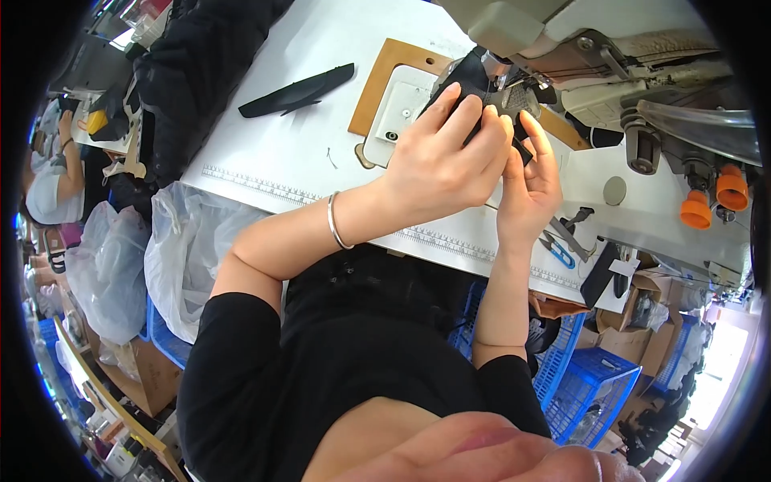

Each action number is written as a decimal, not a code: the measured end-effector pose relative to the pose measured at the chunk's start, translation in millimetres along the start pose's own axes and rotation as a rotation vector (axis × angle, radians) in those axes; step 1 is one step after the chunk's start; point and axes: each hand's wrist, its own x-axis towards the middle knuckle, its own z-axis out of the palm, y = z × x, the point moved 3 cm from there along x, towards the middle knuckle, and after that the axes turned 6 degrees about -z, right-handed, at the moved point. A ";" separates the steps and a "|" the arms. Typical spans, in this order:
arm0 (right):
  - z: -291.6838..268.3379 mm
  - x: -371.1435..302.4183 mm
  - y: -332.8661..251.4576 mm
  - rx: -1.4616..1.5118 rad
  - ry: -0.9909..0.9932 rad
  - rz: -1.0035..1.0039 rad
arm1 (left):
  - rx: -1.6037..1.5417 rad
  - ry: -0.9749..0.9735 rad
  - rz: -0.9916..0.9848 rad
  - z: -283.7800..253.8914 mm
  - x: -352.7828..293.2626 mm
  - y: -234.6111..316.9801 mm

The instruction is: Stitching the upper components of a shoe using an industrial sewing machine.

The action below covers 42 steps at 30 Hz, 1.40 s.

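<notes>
At the sewing machine (514, 36), a black fabric piece (466, 74) lies under my left hand (446, 157), close to the presser foot. The fingers of this hand are bent and pressed together on the cloth, hiding much of it. My right hand (532, 189) is beside it, thumb and fingers closed on a small dark edge (524, 150) that looks like part of the same fabric. Both hands nearly touch at the fingertips. Another narrow black fabric piece (297, 91) lies flat on the white table (321, 36), left of the machine.
Blue thread snips (558, 251) lie near the table's front edge, along a printed ruler strip (265, 186). A large black fabric heap (201, 72) covers the left side. Plastic bags (189, 249) hang below it. Blue crates (590, 390) stand at the lower right.
</notes>
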 end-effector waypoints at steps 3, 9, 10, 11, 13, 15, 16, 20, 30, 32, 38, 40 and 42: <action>-0.6 0.1 -1.7 -0.041 0.007 -0.018 | -0.010 0.010 -0.019 0.7 0.4 -0.1; 1.2 3.4 -7.8 -0.125 -0.014 0.032 | -0.030 -0.006 -0.057 -0.2 4.8 -2.5; 3.0 5.2 -8.6 -0.125 -0.014 0.032 | -0.036 -0.026 -0.071 -0.1 6.4 -3.6; 5.4 7.9 -9.5 -0.098 0.004 0.022 | -0.037 -0.026 -0.072 0.4 7.5 -4.1; 8.6 11.5 -11.7 -0.073 0.023 0.014 | -0.049 -0.031 -0.088 2.9 10.0 -5.1; 8.2 12.8 -13.1 -0.057 0.050 0.044 | -0.066 -0.043 -0.085 4.7 12.2 -6.6; 7.9 12.9 -12.0 -0.056 0.047 0.044 | -0.073 -0.055 -0.081 4.5 12.8 -8.1; -2.3 18.2 -19.0 -0.176 -0.050 0.010 | -0.059 -0.135 -0.057 -5.9 17.8 -2.0; -23.4 49.6 -29.0 -0.519 -0.180 -0.269 | 0.515 -0.142 -0.054 16.0 21.9 39.5; -25.1 49.1 -28.8 -0.533 -0.181 -0.268 | 0.517 -0.145 -0.043 15.9 22.2 39.6; -26.7 49.4 -26.9 -0.577 -0.203 -0.298 | 0.509 -0.117 0.057 13.9 16.6 28.8; -27.2 50.2 -27.2 -0.584 -0.200 -0.326 | 0.492 -0.117 0.082 13.1 15.5 24.4; -26.6 49.3 -30.7 -0.603 -0.215 -0.338 | 0.452 -0.090 0.119 12.9 15.1 20.7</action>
